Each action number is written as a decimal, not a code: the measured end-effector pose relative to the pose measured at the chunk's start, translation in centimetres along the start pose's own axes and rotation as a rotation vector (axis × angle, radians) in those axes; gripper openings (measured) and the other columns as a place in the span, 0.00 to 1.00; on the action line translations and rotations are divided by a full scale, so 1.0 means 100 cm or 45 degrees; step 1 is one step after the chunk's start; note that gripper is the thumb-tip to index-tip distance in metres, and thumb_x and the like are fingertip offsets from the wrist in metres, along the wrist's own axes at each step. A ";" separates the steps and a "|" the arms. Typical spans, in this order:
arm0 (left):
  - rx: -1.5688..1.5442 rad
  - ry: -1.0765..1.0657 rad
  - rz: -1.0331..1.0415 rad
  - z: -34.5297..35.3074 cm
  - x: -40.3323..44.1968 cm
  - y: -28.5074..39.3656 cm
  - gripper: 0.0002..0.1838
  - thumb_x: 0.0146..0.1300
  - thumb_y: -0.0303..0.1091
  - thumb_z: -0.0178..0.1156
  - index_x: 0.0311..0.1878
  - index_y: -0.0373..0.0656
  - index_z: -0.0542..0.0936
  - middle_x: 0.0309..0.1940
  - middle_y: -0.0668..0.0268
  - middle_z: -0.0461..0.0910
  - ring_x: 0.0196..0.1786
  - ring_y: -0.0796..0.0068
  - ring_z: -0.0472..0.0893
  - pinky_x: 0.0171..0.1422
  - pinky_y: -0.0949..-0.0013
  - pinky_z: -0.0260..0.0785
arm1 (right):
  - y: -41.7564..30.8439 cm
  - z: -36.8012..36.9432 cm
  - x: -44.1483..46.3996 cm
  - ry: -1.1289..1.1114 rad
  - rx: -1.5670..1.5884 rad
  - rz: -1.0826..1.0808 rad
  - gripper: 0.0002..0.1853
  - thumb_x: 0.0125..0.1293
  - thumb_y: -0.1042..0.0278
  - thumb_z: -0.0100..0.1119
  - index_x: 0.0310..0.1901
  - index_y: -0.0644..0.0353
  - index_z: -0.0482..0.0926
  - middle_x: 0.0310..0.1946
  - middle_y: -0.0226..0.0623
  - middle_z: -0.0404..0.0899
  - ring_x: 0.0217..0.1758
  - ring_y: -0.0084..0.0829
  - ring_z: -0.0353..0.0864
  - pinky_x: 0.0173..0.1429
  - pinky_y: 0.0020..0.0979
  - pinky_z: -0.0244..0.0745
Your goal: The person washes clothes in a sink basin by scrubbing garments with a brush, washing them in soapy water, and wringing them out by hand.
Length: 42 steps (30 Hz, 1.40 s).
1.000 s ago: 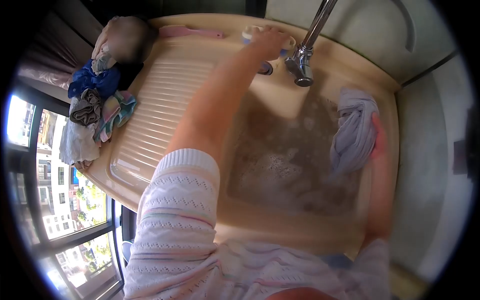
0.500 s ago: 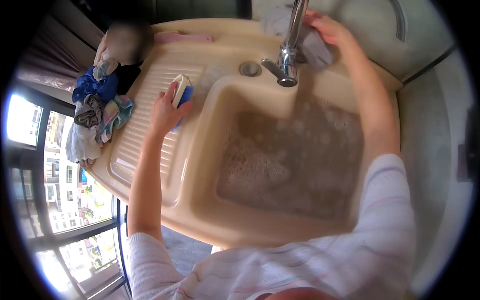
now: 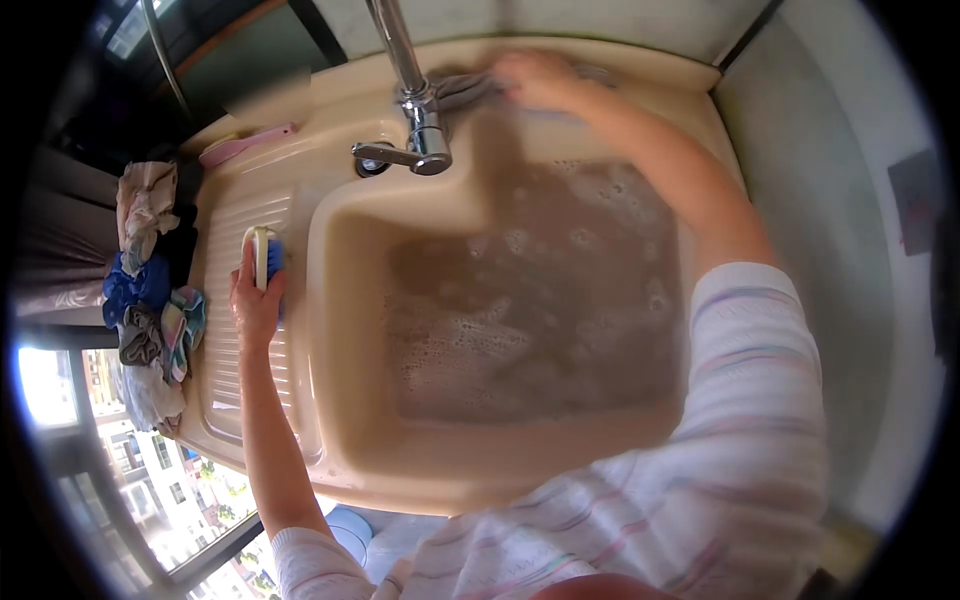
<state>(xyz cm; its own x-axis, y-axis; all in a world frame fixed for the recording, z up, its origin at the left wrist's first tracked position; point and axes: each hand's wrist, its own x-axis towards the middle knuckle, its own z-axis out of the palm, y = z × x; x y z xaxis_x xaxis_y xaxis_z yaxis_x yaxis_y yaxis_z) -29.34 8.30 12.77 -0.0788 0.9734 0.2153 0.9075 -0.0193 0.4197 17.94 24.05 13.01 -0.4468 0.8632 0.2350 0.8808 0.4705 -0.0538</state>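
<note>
My left hand (image 3: 256, 305) is closed around a scrub brush (image 3: 262, 258) with a cream back and blue bristles, over the ribbed drainboard (image 3: 225, 375). Behind the tap (image 3: 428, 145), my right hand (image 3: 535, 80) presses on a grey cloth (image 3: 465, 92) lying along the sink's back ledge. Its fingers are curled at the cloth and slightly blurred. Part of the cloth is hidden by that hand and the tap. Cloudy, sudsy water (image 3: 540, 320) stands in the basin (image 3: 350, 300) between my arms.
A heap of clothes (image 3: 140, 285) lies along the drainboard's left edge. At the back left corner rests a pink long-handled brush (image 3: 245, 145). Walls rise behind and to the right of the sink, and a window (image 3: 150, 480) is at the left.
The view has turned, so the sink appears farther left. My right hand has brought the bunched grey cloth down flat along the back ledge. My left hand keeps the brush over the drainboard.
</note>
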 end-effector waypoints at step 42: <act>-0.160 0.526 0.852 -0.068 0.012 -0.065 0.12 0.45 0.32 0.63 0.37 0.52 0.81 0.34 0.67 0.71 0.39 0.63 0.72 0.40 0.62 0.63 | -0.306 -0.003 0.209 0.308 0.325 0.048 0.25 0.52 0.66 0.57 0.55 0.41 0.73 0.56 0.28 0.70 0.58 0.39 0.70 0.57 0.45 0.67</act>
<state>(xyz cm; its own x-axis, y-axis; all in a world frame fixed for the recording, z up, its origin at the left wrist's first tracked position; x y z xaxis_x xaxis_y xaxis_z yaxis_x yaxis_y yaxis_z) -38.18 8.00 16.32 0.2975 0.5831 0.7560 0.7650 -0.6193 0.1766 -18.26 27.66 19.83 -0.3375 0.8268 0.4499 0.8147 0.4960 -0.3003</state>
